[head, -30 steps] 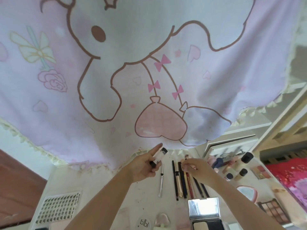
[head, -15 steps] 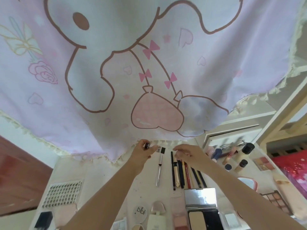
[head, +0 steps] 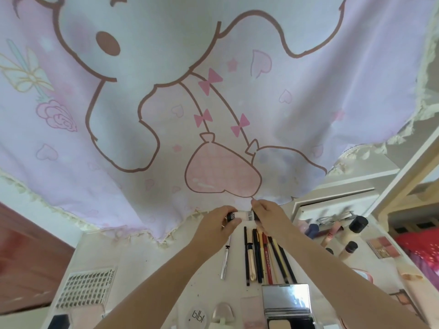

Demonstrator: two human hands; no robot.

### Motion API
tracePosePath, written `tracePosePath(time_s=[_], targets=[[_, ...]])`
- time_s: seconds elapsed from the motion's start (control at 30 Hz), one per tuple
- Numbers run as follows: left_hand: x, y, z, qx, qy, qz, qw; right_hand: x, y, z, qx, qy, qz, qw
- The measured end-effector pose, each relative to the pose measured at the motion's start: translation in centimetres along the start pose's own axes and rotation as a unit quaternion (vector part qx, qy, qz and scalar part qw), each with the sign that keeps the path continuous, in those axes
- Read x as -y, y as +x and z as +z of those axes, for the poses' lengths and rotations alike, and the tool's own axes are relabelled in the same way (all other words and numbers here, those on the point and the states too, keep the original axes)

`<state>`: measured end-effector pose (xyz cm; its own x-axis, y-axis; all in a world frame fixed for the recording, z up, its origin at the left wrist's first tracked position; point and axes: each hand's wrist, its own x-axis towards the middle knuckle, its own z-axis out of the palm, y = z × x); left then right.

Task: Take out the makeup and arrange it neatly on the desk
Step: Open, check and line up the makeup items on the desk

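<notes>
— Moved since half a second back: right hand [head: 266, 216] now closed in on the small tube [head: 242, 215], meeting the left hand [head: 217, 222] there; before, apart and off to the right of it.

— Nearest the camera?

— Open mirror compact [head: 287, 302] at the bottom edge, with a round white compact [head: 198, 318] to its left. Sheet of false lashes [head: 83, 287] lying further left on the desk [head: 147, 262].

— Beyond that?

— Silver pen-like stick [head: 225, 262] lying alone, then a row of pencils and slim tubes [head: 261, 255] laid side by side, some touching. Bottles with black caps [head: 351, 236] off to the right.

— And the grip?

— Both hands up at the far edge of the desk. Left fingers curled round the tube's black end, right fingers pinching the other end, the clear middle showing between. Held level, just above the row's far tips. Cannot tell whether cap and body are joined.

— Farthest?

— Pink cartoon curtain [head: 213, 103] hanging behind, frilled hem touching the desk's back edge.
</notes>
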<state>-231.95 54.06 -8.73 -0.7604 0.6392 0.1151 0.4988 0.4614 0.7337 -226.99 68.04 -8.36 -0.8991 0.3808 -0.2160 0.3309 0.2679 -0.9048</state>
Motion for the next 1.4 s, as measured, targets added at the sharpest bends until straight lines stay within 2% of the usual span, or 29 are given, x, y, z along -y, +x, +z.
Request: tracePosePath(time_s=[0.07, 0.13, 0.2, 0.37, 0.53, 0.6, 0.67, 0.73, 0.77, 0.83, 0.93, 1.0, 1.07, 1.13, 1.17, 1.2, 1.27, 1.3, 1.4], targets=[[0.0, 0.0, 0.5, -0.008, 0.077, 0.036, 0.996, 0.3, 0.2, 0.4, -0.078, 0.023, 0.0, 0.997], [-0.2, -0.1, 0.8, -0.039, 0.071, 0.039, 0.996, 0.6, 0.2, 0.7, -0.117, 0.017, -0.019, 0.993], [-0.4, -0.1, 0.9, -0.057, 0.05, 0.035, 0.997, 0.8, 0.0, 0.7, -0.129, 0.008, -0.047, 0.991], [-0.9, 0.2, 0.3, -0.016, 0.033, 0.003, 0.999, 1.5, 0.0, 0.4, -0.12, -0.063, -0.121, 0.983], [-1.9, 0.7, -0.8, 0.001, -0.032, -0.022, 0.999, 2.7, 0.1, -0.3, -0.111, -0.106, -0.181, 0.971], [-2.6, 1.0, -1.1, -0.007, -0.017, -0.006, 1.0, 3.1, 0.3, -1.0, -0.102, -0.093, -0.148, 0.979], [-3.0, 1.4, -1.0, -0.023, 0.043, 0.025, 0.998, 3.9, 0.6, -1.9, -0.035, -0.003, -0.024, 0.999], [-3.7, 1.7, -1.1, -0.044, 0.163, 0.075, 0.983, 4.8, 0.6, -2.6, 0.047, 0.029, 0.081, 0.995], [-3.8, 1.9, -1.3, -0.076, 0.237, 0.115, 0.962, 4.9, 0.6, -2.8, 0.06, 0.007, 0.095, 0.994], [-3.9, 1.9, -1.6, -0.119, 0.312, 0.163, 0.928, 5.1, 0.6, -2.8, 0.046, 0.002, 0.094, 0.995], [-4.4, 2.1, -1.9, -0.118, 0.33, 0.181, 0.919, 5.4, 0.3, -2.4, -0.022, 0.012, 0.075, 0.997], [-4.8, 2.1, -2.3, -0.101, 0.305, 0.163, 0.933, 5.2, 0.1, -2.0, -0.067, 0.022, 0.055, 0.996], [-5.3, 1.9, -2.7, -0.076, 0.232, 0.128, 0.961, 5.0, -0.3, -1.5, -0.098, 0.033, -0.007, 0.995], [-5.1, 1.7, -2.1, -0.068, 0.086, 0.068, 0.992, 5.4, -0.9, -1.3, -0.149, -0.02, -0.147, 0.978], [-4.8, 1.7, -1.7, -0.081, 0.009, 0.034, 0.996, 5.8, -1.3, -1.4, -0.161, -0.048, -0.223, 0.96], [-4.6, 1.7, -1.5, -0.083, -0.075, -0.001, 0.994, 6.3, -1.6, -1.7, -0.165, -0.071, -0.291, 0.94], [-4.8, 1.9, -2.1, -0.082, -0.172, -0.034, 0.981, 7.0, -1.6, -2.2, -0.149, -0.11, -0.358, 0.915], [-4.8, 2.1, -2.7, -0.074, -0.179, -0.03, 0.981, 7.2, -1.3, -2.5, -0.127, -0.115, -0.341, 0.924], [-4.3, 2.3, -4.3, -0.055, -0.112, 0.008, 0.992, 6.8, -0.6, -3.1, -0.007, -0.092, -0.218, 0.972]])
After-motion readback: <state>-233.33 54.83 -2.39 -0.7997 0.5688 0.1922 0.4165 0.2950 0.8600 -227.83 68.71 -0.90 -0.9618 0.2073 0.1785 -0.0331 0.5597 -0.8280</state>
